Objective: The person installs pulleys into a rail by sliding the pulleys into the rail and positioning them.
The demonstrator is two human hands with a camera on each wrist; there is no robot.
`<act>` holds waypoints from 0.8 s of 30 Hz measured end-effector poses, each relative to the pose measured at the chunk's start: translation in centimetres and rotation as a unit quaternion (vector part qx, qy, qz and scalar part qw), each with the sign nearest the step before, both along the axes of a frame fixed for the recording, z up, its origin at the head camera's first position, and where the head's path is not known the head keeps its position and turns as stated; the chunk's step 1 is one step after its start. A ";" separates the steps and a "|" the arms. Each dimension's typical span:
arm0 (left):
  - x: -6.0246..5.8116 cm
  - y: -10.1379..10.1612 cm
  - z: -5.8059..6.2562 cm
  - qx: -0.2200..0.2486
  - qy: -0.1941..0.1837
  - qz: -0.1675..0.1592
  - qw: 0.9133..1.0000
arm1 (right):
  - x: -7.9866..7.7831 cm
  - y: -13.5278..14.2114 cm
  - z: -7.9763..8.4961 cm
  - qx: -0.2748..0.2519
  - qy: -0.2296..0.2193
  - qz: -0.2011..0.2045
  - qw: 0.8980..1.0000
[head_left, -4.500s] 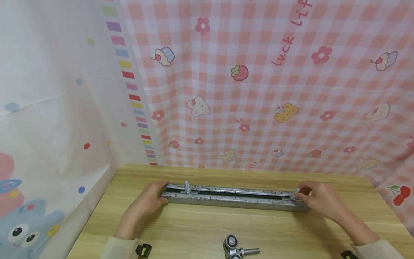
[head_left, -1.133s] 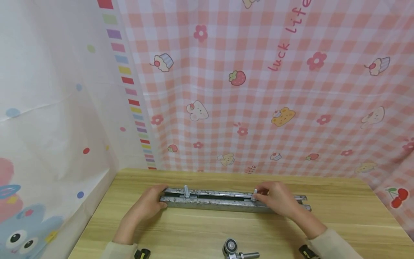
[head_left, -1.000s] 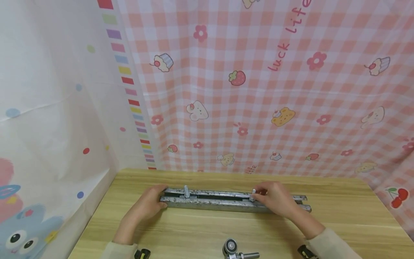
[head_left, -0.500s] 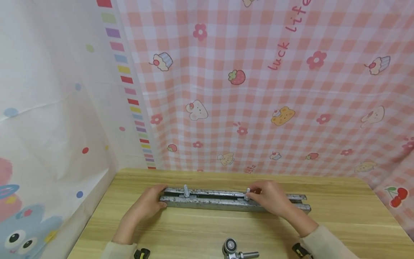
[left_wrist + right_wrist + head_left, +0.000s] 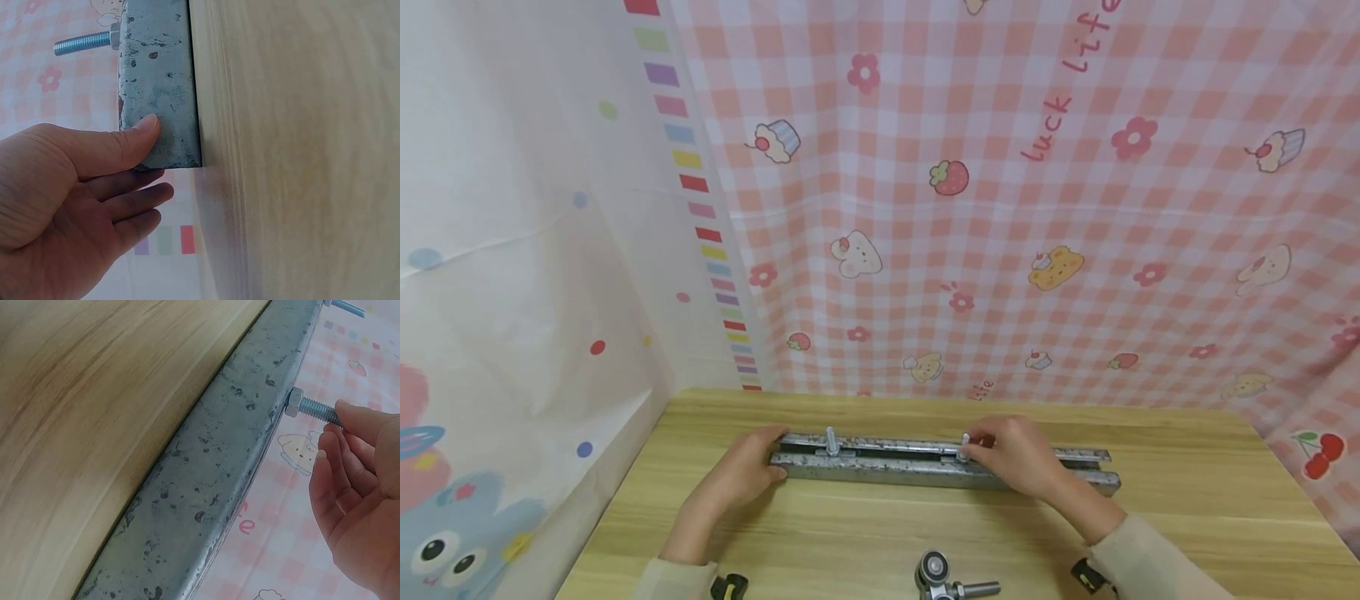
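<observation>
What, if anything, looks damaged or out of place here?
The metal rail looks odd: dark, uneven blotches speckle its grey surface, unlike the clean, shiny bolt standing in its slot. I can't tell whether that's dirt or wear. Nothing looks spilled.

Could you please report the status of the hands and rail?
Left hand grips left end of rail; right hand pinches right bolt. Rail lying on table, left bolt untouched. Roller apart from rail, seemingly not in the way.

On the far checked cloth [image 5: 910, 117], I identified "luck life" [image 5: 1078, 63] and, lower left, smaller "life" [image 5: 981, 390].
</observation>
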State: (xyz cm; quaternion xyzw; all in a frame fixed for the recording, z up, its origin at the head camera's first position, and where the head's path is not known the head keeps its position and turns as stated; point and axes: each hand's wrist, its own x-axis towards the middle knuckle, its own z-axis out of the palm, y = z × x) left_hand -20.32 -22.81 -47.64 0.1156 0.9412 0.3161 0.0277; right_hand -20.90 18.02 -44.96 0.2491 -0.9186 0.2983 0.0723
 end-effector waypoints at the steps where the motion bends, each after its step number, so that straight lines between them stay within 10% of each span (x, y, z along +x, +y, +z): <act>1: 0.0 0.0 0.0 0.000 0.001 -0.001 1.000 | 0.0 -0.1 0.0 0.000 -0.001 0.001 1.000; 24: 0.0 0.0 0.1 0.000 0.004 -0.003 1.000 | -0.5 -2.0 0.2 -0.002 -0.012 0.018 1.000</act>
